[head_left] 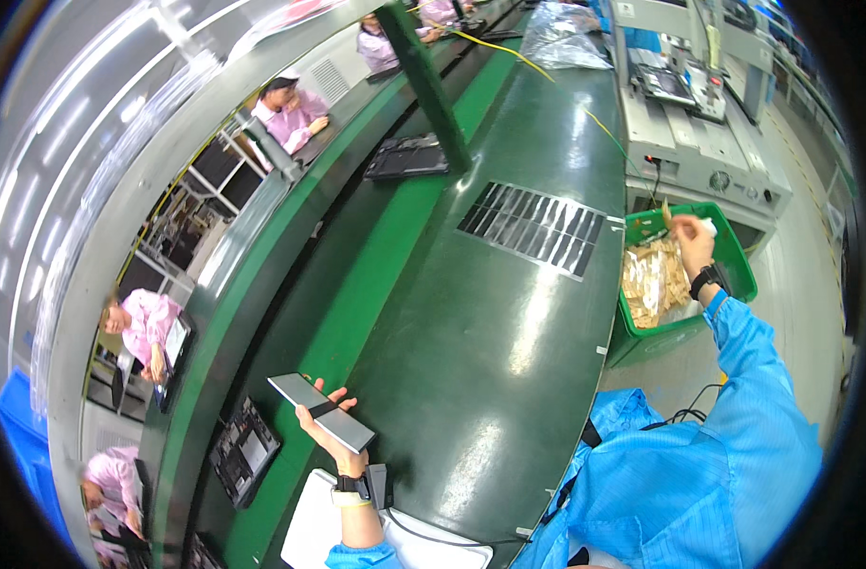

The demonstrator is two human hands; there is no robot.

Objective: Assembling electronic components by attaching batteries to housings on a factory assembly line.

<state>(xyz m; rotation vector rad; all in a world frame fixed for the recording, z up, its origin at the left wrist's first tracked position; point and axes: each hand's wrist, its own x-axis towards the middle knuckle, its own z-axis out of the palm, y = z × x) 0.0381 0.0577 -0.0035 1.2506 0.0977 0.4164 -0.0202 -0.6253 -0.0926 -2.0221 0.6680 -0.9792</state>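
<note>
My left hand (327, 427) holds a flat grey rectangular panel (319, 412) with a dark band across it, above the near edge of the green workbench (490, 341). A wrist strap sits on that arm. My right hand (691, 239), with a dark watch on the wrist, reaches out over a green bin (737, 275) on the floor at the right and pinches a small tan strip (668, 221). The bin holds a pile of tan strips and wrappers (651, 280). Both sleeves are blue.
A row of dark flat strips (535, 228) lies on the bench. Dark trays (406, 156) (245, 450) ride the green conveyor at left. People in pink coats sit beyond it. A grey machine (699, 133) stands behind the bin. A white sheet (310, 522) lies near me.
</note>
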